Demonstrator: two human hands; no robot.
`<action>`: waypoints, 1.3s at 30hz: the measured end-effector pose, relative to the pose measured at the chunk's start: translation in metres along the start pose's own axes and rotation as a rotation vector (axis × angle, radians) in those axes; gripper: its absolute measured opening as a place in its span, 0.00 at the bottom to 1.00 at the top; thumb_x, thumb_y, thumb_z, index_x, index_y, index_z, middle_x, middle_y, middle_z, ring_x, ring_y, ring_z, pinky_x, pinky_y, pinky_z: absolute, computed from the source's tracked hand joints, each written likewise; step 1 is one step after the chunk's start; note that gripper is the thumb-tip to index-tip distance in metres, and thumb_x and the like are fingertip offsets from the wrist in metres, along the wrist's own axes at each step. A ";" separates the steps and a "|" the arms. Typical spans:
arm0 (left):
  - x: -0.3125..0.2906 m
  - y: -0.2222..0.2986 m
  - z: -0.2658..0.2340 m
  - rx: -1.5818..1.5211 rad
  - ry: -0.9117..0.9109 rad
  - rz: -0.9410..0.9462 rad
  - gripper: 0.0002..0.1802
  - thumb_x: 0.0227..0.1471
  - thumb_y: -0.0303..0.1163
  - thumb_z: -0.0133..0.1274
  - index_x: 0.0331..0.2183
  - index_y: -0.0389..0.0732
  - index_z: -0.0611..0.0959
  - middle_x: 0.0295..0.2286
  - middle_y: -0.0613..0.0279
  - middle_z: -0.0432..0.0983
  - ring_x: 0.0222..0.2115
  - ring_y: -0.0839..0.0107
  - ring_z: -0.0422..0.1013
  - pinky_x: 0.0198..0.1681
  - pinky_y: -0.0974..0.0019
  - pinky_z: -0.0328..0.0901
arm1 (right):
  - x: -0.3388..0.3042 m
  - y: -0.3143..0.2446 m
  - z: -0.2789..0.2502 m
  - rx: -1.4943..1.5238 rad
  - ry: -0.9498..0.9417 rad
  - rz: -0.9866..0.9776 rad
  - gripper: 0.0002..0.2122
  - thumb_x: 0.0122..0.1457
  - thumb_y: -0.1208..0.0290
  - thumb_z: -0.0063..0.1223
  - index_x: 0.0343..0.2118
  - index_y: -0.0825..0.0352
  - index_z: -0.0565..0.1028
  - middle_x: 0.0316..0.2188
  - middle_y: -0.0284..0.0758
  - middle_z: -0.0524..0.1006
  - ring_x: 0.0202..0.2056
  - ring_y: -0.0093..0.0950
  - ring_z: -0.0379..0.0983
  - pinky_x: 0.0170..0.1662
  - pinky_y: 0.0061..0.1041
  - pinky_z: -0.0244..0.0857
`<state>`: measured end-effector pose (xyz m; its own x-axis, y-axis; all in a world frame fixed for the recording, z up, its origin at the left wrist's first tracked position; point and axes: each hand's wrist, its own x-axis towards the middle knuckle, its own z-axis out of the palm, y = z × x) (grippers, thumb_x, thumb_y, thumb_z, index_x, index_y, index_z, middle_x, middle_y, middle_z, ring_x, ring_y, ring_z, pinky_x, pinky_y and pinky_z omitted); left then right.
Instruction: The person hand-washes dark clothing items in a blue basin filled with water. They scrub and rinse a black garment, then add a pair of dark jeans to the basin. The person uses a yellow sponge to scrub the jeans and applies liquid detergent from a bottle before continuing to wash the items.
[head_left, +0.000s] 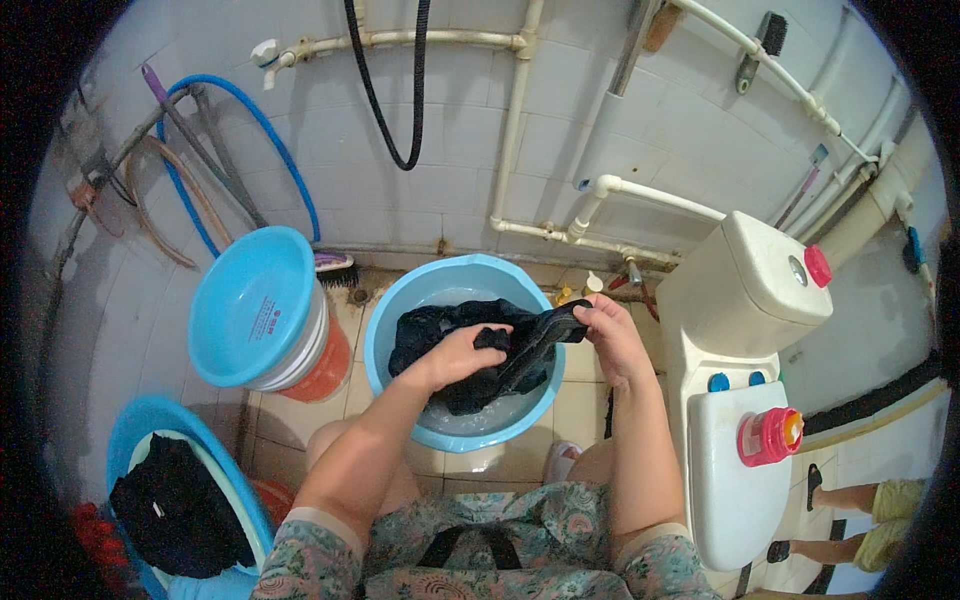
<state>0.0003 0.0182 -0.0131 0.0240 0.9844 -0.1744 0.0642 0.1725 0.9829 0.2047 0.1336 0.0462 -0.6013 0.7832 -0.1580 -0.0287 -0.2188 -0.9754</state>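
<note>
A light blue basin (540,410) on the tiled floor holds water and a wet black garment (450,325). Over the middle of the basin, my left hand (462,357) is closed on a bunched part of the cloth. At the basin's right rim my right hand (612,340) pinches the garment's end, so a strip of black fabric stretches between my hands. The rest of the garment lies in the water, and its exact kind is hidden by the folds.
Left stands an orange-and-white bucket (325,365) topped by a blue basin (250,300). Lower left, another blue tub (140,425) holds black clothing (180,510). A toilet (740,500) with a pink-red jar (768,437) stands right. A scrubbing brush (337,270) lies near the wall. Another person's legs (850,498) show lower right.
</note>
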 end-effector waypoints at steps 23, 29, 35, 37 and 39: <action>-0.004 0.024 0.006 0.410 -0.240 -0.064 0.28 0.42 0.40 0.58 0.43 0.41 0.68 0.35 0.53 0.72 0.38 0.66 0.68 0.44 0.66 0.61 | -0.002 -0.005 -0.016 -0.741 0.507 -0.689 0.10 0.38 0.85 0.44 0.26 0.66 0.64 0.26 0.37 0.66 0.28 0.35 0.67 0.31 0.26 0.62; -0.004 -0.008 0.030 0.431 -0.370 0.011 0.29 0.43 0.38 0.58 0.48 0.43 0.70 0.41 0.53 0.71 0.42 0.65 0.68 0.46 0.67 0.61 | -0.004 -0.014 -0.011 -0.837 0.684 -0.568 0.09 0.44 0.80 0.43 0.31 0.65 0.66 0.30 0.41 0.73 0.32 0.44 0.71 0.34 0.38 0.63; 0.000 -0.024 0.059 0.436 -0.214 0.044 0.35 0.42 0.41 0.59 0.50 0.38 0.67 0.44 0.50 0.69 0.44 0.64 0.68 0.48 0.67 0.61 | -0.003 -0.011 -0.005 -1.250 0.610 -0.268 0.10 0.48 0.69 0.44 0.34 0.64 0.71 0.22 0.48 0.74 0.29 0.47 0.72 0.34 0.45 0.64; 0.002 -0.039 0.068 0.403 -0.178 0.083 0.37 0.41 0.42 0.59 0.50 0.34 0.66 0.43 0.48 0.70 0.43 0.64 0.68 0.47 0.67 0.62 | -0.003 -0.014 0.001 -1.155 0.623 -0.222 0.11 0.49 0.69 0.44 0.35 0.64 0.70 0.24 0.49 0.74 0.30 0.47 0.72 0.34 0.45 0.63; 0.006 -0.052 0.071 0.488 -0.157 0.144 0.39 0.41 0.44 0.60 0.49 0.31 0.66 0.41 0.47 0.70 0.41 0.64 0.69 0.46 0.67 0.62 | 0.002 -0.008 -0.002 -0.983 0.658 -0.327 0.10 0.50 0.70 0.43 0.36 0.65 0.69 0.24 0.48 0.74 0.30 0.47 0.72 0.35 0.42 0.63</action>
<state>0.0677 0.0124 -0.0690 0.2135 0.9734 -0.0830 0.5048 -0.0372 0.8624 0.2050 0.1383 0.0533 -0.1535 0.9256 0.3460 0.6833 0.3523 -0.6395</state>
